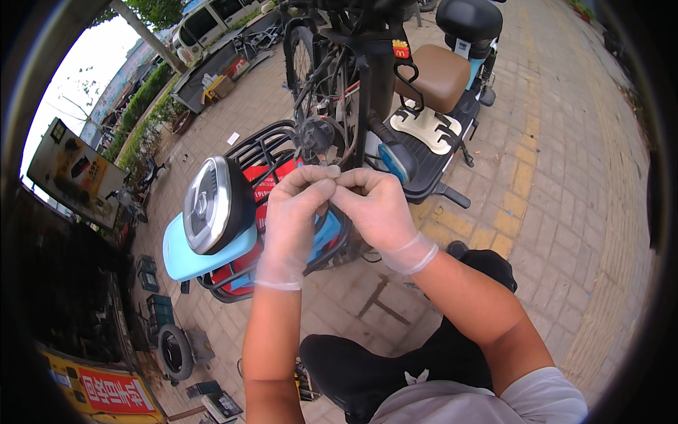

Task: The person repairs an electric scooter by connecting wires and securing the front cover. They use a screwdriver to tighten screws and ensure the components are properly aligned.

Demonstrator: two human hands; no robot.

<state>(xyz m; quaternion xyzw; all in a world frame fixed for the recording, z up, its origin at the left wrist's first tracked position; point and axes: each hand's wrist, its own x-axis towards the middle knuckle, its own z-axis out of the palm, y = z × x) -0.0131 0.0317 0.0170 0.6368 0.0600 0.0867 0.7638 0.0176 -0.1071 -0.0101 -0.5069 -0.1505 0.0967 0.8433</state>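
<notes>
My left hand (295,205) and my right hand (371,208), both in translucent gloves, meet fingertip to fingertip at a dark assembly (318,138) with wires on the scooter's front. Both are closed in pinches; what they hold is hidden by my fingers. Just left of them, a detached headlamp (208,205) in a chrome rim rests with a light-blue panel (187,247) on a black metal basket (254,138) lined with red. A blue-faced part (397,161) sits right of my hands.
The scooter has a brown seat (431,71) and footboard (445,166). A bicycle wheel (300,53) stands behind it. A loose tire (173,350), toolboxes (159,311) and signboards (70,162) are at the left. Paved sidewalk (565,233) runs along the right.
</notes>
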